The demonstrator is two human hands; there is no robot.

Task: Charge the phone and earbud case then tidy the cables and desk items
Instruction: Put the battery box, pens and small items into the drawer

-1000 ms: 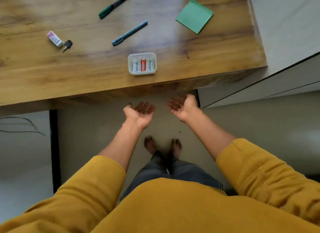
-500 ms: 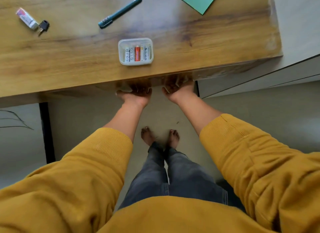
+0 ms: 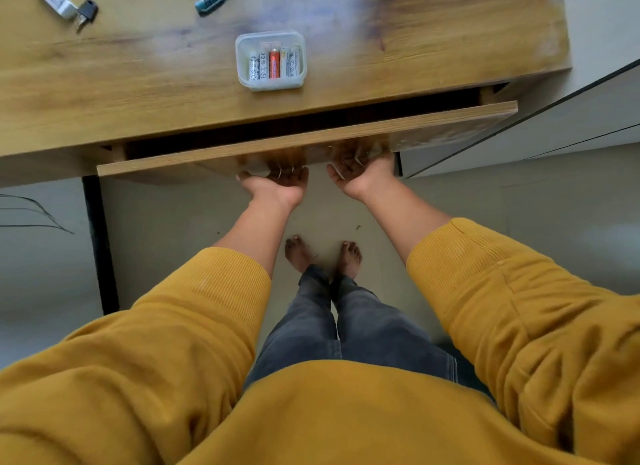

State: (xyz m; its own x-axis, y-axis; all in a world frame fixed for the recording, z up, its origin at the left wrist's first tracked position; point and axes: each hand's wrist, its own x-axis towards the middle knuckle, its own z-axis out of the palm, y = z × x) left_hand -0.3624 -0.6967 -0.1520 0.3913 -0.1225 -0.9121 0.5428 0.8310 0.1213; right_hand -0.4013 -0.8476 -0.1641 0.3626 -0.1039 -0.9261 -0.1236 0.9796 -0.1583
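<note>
Fingers (image 3: 287, 172) of both our left hand (image 3: 277, 187) and right hand (image 3: 360, 175) curled under the drawer front (image 3: 311, 139) at the table's (image 3: 104, 84) near edge, barely open, so we judged an even, level pull best.

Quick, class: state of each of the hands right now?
Left hand: fingers curled under the drawer front, gripping it.
Right hand: fingers curled under the same drawer front, gripping it.
</note>
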